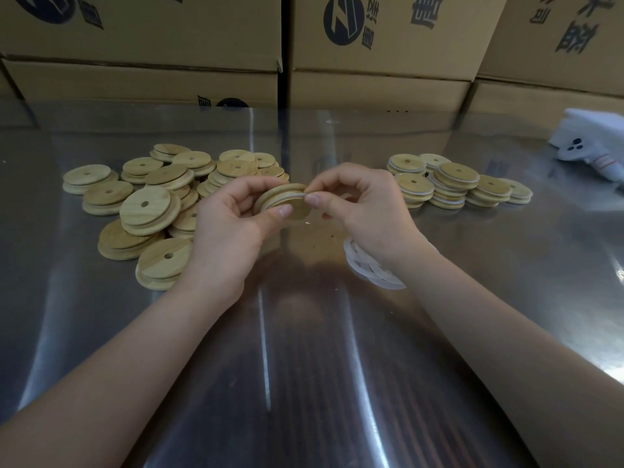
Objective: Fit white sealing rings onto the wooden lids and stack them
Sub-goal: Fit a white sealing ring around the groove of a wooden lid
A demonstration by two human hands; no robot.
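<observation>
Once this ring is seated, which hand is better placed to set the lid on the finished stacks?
Probably right: the right hand pinches the ring on the lid, and the ringed stacks lie on its side; the left hand would have to cross.

A round dark logo [343,20] with a white angular mark is printed upside down on the middle cardboard box [388,62]; large dark Chinese characters [426,10] are set beside it, inverted and cut by the frame edge; similar characters [577,37] are borne by the right box [540,62]; a partial logo [232,103] is seen on the lower left box [135,86]; a red-framed label [604,162] on the white bag [594,130] cannot be read.
</observation>
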